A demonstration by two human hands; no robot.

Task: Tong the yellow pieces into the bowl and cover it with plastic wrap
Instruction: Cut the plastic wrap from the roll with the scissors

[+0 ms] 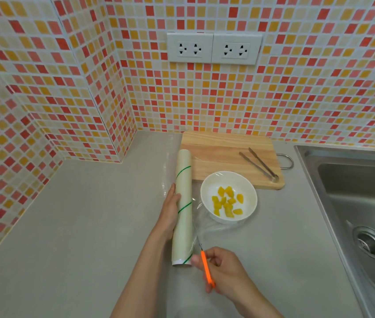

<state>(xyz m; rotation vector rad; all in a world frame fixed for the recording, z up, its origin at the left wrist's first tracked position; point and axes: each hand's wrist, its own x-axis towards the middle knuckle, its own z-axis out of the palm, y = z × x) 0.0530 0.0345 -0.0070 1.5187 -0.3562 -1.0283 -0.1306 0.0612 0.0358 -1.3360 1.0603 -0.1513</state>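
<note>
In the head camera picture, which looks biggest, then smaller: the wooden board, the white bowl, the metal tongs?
1. Wooden cutting board, clearly largest.
2. Round white bowl.
3. Metal tongs: thin, smallest in area, though about as long as the bowl is wide.

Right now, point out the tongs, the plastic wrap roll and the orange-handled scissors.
tongs (259, 165), head view, one metal arm.
plastic wrap roll (183, 180), head view, upper barrel.
orange-handled scissors (206, 267), head view, orange handle.
</note>
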